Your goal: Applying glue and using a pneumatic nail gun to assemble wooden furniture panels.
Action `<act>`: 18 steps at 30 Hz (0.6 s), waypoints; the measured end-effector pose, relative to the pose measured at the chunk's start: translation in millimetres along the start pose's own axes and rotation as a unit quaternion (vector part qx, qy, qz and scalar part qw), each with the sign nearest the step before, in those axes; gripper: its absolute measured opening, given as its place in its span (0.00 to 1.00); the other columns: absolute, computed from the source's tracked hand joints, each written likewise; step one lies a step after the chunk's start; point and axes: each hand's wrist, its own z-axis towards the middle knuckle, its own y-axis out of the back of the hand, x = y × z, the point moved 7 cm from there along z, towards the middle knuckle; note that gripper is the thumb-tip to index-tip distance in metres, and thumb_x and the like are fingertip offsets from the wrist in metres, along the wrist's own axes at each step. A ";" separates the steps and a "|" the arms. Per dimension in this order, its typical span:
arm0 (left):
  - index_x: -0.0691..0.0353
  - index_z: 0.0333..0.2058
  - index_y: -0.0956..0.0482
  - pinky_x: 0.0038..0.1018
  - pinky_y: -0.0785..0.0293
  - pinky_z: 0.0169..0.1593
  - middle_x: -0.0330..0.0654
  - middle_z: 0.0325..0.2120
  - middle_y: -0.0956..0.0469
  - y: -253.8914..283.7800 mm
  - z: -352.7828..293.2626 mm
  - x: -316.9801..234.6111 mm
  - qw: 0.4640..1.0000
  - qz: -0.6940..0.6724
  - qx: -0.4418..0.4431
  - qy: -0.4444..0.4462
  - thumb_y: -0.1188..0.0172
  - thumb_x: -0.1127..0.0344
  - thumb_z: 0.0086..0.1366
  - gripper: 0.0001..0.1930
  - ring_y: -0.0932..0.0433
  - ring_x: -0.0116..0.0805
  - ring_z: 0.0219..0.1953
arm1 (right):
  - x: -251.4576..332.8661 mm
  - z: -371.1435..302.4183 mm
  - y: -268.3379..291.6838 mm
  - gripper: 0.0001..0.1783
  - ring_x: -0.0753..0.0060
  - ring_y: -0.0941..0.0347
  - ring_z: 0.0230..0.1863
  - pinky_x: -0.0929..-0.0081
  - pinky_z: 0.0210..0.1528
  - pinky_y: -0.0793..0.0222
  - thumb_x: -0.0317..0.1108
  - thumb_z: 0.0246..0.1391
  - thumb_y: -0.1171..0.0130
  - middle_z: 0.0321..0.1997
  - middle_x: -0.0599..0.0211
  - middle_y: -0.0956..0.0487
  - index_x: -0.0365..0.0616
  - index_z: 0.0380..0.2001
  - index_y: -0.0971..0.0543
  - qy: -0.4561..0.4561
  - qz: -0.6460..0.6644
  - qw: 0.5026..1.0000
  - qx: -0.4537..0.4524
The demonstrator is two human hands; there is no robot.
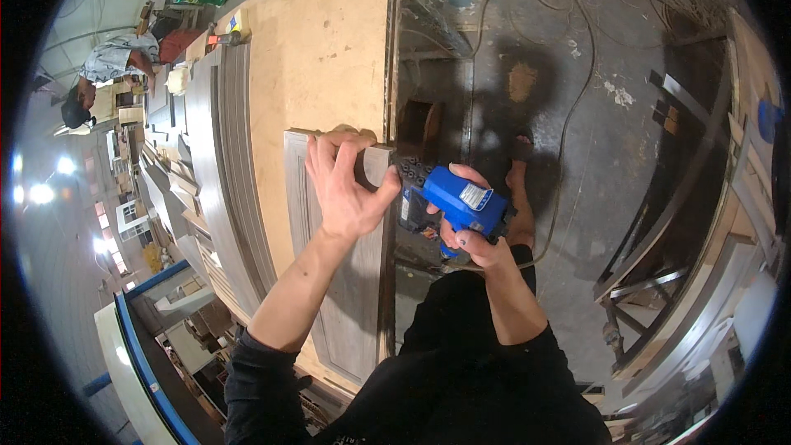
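A grey wood-grain panel with a framed, recessed middle, like a cabinet door [350,305], lies on a plywood-topped bench [321,29] along its right edge. My left hand [339,185] grips the panel's far right corner, fingers curled toward its far end and thumb reaching down by the side edge. In my right hand [478,249] is a blue nail gun [466,200], fingers wrapped round its handle. Its dark nose points left at the panel's side edge, close to my left thumb; whether it touches cannot be made out. The fingers' undersides are hidden.
Long grey boards [218,148] are stacked left of the panel. An air hose [568,107] winds over the dark floor at right. Timber and a dark frame [659,280] stand at far right. Another person [119,58] bends over work at the upper left.
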 end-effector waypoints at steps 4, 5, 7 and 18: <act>0.56 0.46 0.22 0.59 0.49 0.69 0.46 0.46 0.27 0.9 2.6 -0.9 1.000 -0.001 0.003 0.005 0.28 0.60 0.47 0.25 0.30 0.53 0.55 | 3.0 2.5 0.8 0.51 0.80 0.27 0.27 0.82 0.30 0.31 0.35 0.47 0.28 0.49 0.51 0.21 0.43 0.73 0.42 0.003 -0.023 1.000 0.020; 0.56 0.46 0.22 0.60 0.49 0.69 0.46 0.46 0.27 1.6 3.3 -1.0 1.000 -0.001 0.003 0.005 0.28 0.60 0.47 0.25 0.30 0.53 0.55 | 3.4 2.8 0.1 0.50 0.83 0.27 0.31 0.84 0.35 0.30 0.31 0.46 0.29 0.51 0.54 0.20 0.42 0.72 0.40 0.001 -0.007 1.000 0.024; 0.56 0.46 0.22 0.60 0.49 0.69 0.46 0.45 0.28 2.1 4.2 -1.1 1.000 -0.001 0.003 0.006 0.27 0.61 0.47 0.26 0.30 0.53 0.55 | 2.3 2.1 1.3 0.49 0.83 0.27 0.31 0.84 0.35 0.30 0.31 0.46 0.30 0.51 0.54 0.20 0.42 0.72 0.40 0.002 -0.021 0.999 0.024; 0.60 0.46 0.23 0.45 0.38 0.58 0.49 0.45 0.26 3.5 9.4 -8.3 0.999 0.028 0.001 -0.029 0.30 0.64 0.46 0.25 0.29 0.50 0.51 | 6.7 4.6 1.5 0.49 0.84 0.28 0.32 0.82 0.38 0.31 0.32 0.44 0.29 0.51 0.56 0.19 0.45 0.71 0.37 -0.023 -0.050 0.998 0.012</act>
